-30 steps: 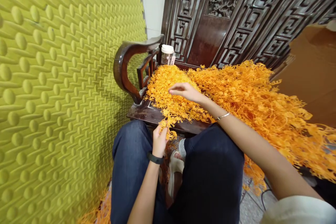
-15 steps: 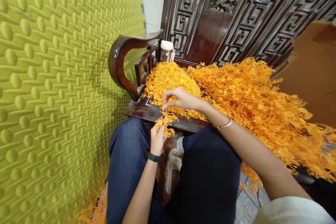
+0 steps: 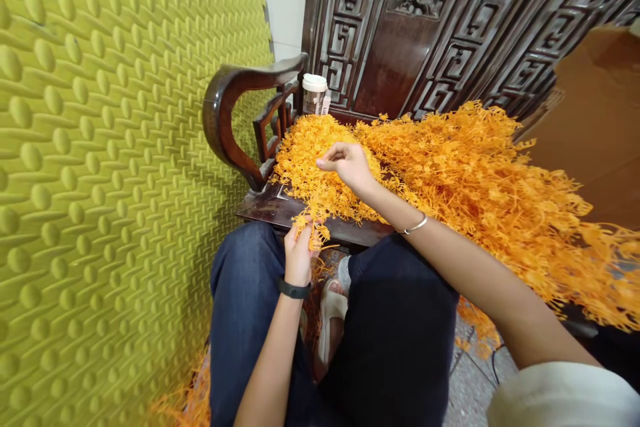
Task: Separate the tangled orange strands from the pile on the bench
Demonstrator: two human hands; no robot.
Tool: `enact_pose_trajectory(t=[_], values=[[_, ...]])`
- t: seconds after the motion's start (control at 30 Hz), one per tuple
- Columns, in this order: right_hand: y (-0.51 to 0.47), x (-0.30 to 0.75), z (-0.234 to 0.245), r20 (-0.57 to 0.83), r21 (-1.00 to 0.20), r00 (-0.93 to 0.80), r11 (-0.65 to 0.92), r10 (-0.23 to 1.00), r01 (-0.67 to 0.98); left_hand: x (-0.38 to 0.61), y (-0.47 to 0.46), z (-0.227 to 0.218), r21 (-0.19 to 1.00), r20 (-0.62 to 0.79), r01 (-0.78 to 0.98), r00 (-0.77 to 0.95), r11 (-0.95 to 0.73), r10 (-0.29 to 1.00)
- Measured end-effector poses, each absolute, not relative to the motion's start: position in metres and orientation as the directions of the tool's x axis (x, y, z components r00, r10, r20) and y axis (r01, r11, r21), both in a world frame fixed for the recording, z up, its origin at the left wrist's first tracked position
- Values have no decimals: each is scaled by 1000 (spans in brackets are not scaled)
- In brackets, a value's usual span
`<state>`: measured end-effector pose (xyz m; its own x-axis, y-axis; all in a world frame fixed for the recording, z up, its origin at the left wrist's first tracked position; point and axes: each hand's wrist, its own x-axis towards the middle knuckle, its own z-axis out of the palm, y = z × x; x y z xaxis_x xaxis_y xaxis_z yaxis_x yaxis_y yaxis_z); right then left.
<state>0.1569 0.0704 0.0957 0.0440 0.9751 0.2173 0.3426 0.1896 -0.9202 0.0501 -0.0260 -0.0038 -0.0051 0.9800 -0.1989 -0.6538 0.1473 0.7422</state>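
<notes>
A big heap of orange plastic flower sprigs (image 3: 475,173) covers the seat of a dark carved wooden bench (image 3: 280,210). A smaller, denser mound of loose orange pieces (image 3: 310,147) lies at the bench's left end. My left hand (image 3: 299,255), with a black band on the wrist, is closed round a small orange sprig (image 3: 313,230) at the seat's front edge. My right hand (image 3: 347,163), a silver bangle on its wrist, hovers over the smaller mound with fingertips pinched together on a tiny orange piece.
A yellow-green embossed foam mat (image 3: 100,167) stands close on the left. A white-lidded jar (image 3: 314,92) sits in the bench's back corner by the curved armrest (image 3: 225,113). My knees in dark jeans (image 3: 395,333) press against the seat. Orange scraps (image 3: 195,400) litter the floor.
My right hand went from the mound down to the sprig in my left hand, then back up over the mound, fingers pinched. The left hand stayed at the seat edge.
</notes>
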Motion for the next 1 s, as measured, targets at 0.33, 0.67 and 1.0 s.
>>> enact_pose_trajectory(t=[0.33,0.67,1.0], values=[[84,124,100,308,-882,88,250,947,399,41,-26,11,661,-133,-744,7,94,991],[91,88,111,340,-858,86,271,937,437,20,-22,14,665,-71,-747,-55,6,996],[146,188,115,527,-821,374,342,763,458,53,-38,-24,803,-240,-572,-53,167,969]])
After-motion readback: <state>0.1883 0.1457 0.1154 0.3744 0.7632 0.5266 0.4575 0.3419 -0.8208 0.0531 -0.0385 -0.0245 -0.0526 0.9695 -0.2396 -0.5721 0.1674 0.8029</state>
